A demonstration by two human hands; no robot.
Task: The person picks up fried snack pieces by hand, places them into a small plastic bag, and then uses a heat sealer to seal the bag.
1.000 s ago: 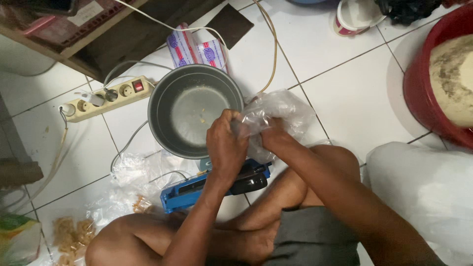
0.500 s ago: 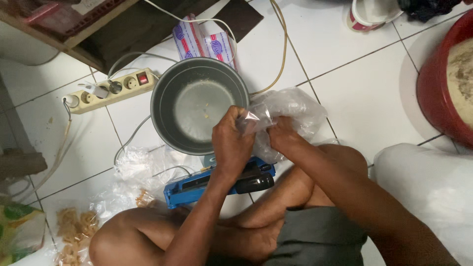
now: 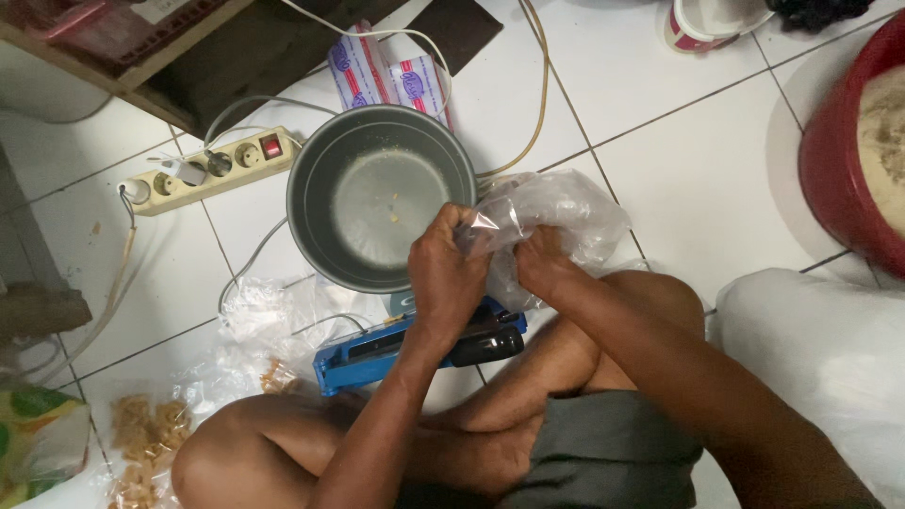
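Your left hand (image 3: 445, 275) and right hand (image 3: 539, 264) both pinch the clear plastic bag (image 3: 551, 212) at frame centre, just right of the grey metal pot (image 3: 325, 165), above the blue sealer (image 3: 363, 353).

Your single head camera looks almost straight down from close above onto the tiled floor (image 3: 679, 151). Your grip on the clear plastic bag (image 3: 556, 212) sits near the centre, your folded legs directly below it.

a home floor used for packing snacks: white floor tiles (image 3: 660, 179), a power strip (image 3: 212, 170) at upper left, a blue bag sealer (image 3: 377, 349) at lower centre, a red basin (image 3: 844, 160) at right.
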